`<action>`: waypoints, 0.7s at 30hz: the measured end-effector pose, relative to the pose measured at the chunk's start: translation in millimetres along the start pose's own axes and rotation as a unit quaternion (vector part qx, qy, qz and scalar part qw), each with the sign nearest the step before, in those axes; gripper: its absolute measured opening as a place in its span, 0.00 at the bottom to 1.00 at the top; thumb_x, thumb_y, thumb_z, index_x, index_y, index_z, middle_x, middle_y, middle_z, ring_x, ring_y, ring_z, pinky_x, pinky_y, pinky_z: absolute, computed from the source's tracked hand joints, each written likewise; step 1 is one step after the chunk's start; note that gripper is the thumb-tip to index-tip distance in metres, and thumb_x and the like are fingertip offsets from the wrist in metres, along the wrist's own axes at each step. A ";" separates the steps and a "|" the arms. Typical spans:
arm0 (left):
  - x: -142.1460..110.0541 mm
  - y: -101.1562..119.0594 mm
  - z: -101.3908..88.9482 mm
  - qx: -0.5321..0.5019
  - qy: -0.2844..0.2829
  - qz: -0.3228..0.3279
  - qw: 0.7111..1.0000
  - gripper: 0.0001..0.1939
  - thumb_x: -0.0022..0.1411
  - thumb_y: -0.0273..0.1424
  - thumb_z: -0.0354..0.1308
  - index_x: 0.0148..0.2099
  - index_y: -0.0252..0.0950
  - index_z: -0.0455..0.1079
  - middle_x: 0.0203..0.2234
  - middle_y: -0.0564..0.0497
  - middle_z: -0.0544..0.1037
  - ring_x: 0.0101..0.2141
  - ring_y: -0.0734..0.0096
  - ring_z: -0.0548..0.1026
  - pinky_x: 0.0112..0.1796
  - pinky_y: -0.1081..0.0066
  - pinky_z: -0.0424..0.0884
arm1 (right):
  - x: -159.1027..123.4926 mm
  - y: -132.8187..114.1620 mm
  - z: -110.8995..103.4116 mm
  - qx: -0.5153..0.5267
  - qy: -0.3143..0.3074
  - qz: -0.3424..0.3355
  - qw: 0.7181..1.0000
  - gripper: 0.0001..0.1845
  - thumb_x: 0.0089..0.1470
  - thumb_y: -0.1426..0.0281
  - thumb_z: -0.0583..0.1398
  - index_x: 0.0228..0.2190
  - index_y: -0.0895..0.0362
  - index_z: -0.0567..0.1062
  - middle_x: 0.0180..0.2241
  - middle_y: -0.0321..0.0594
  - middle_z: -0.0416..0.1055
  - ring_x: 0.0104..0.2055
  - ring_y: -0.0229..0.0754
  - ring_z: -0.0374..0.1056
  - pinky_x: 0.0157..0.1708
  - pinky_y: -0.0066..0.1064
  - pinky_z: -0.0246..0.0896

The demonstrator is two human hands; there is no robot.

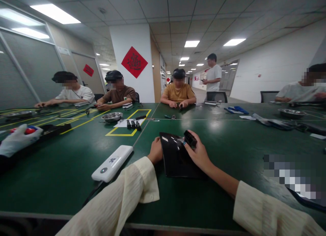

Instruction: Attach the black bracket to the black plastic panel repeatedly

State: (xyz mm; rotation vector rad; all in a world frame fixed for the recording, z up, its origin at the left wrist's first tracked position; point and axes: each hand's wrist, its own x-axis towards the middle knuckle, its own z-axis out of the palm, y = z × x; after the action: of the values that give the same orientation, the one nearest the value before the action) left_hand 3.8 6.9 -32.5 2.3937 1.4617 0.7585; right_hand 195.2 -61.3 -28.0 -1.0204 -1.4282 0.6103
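A glossy black curved panel [175, 158] stands tilted over the green table in front of me. My left hand [156, 151] grips its left edge, the fingers hidden behind it. With my right hand [200, 153] I hold a small black block-shaped part [189, 138] at the panel's upper right, thumb and fingers closed around it. Whether that part touches the panel I cannot tell. Left of my left hand lies a white power bank [112, 164] with a dark cable.
Several black clips [133, 124] rest on white paper inside a yellow taped outline, beside a metal bowl [112, 117]. Green-handled pliers [170, 117] lie farther off. A white bag [20, 141] sits at the left. People sit around the table [142, 202]; one person [213, 75] stands behind.
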 end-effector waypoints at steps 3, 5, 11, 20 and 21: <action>10.9 -16.2 -10.3 -0.030 0.097 -0.116 0.988 0.19 0.53 0.20 0.45 0.45 0.34 0.67 0.44 0.44 0.72 0.48 0.64 0.65 0.52 0.62 0.57 | 2.7 2.5 0.7 -0.040 0.008 0.004 0.999 0.29 0.50 0.61 0.57 0.54 0.50 0.59 0.47 0.43 0.69 0.49 0.46 0.66 0.47 0.40 0.63; 14.9 -24.7 -12.9 -0.085 0.174 -0.191 0.962 0.18 0.53 0.21 0.43 0.45 0.35 0.66 0.43 0.46 0.72 0.46 0.64 0.67 0.50 0.63 0.60 | 5.2 2.9 2.0 -0.088 0.015 0.007 0.996 0.28 0.52 0.61 0.56 0.54 0.50 0.59 0.46 0.42 0.70 0.48 0.47 0.66 0.46 0.41 0.62; 16.9 -28.8 -1.8 -0.175 0.258 -0.217 0.925 0.10 0.54 0.27 0.46 0.37 0.38 0.66 0.38 0.48 0.72 0.43 0.61 0.67 0.46 0.61 0.62 | 4.0 -2.4 10.1 -0.293 -0.089 0.004 0.952 0.33 0.52 0.62 0.55 0.58 0.49 0.52 0.46 0.44 0.70 0.45 0.50 0.68 0.41 0.43 0.64; 15.0 -28.9 1.9 -0.241 0.275 -0.175 0.914 0.08 0.54 0.28 0.46 0.36 0.37 0.65 0.35 0.49 0.71 0.41 0.64 0.67 0.44 0.64 0.62 | -16.3 -21.5 5.7 -0.356 -0.025 -0.280 0.891 0.32 0.51 0.66 0.55 0.57 0.56 0.55 0.55 0.53 0.53 0.59 0.53 0.48 0.53 0.49 0.49; 14.7 -28.8 1.7 -0.251 0.278 -0.179 0.910 0.08 0.55 0.29 0.46 0.35 0.37 0.65 0.35 0.49 0.71 0.41 0.64 0.67 0.44 0.64 0.62 | -18.6 -26.7 5.7 -0.353 -0.053 -0.314 0.880 0.27 0.52 0.67 0.55 0.54 0.56 0.59 0.52 0.52 0.57 0.57 0.51 0.52 0.52 0.47 0.51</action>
State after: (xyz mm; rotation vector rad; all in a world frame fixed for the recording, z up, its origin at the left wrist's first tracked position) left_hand -11.7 33.5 -42.3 1.5311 1.5725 1.5711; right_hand 181.7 -88.7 -15.5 -0.9792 -2.0147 -0.3774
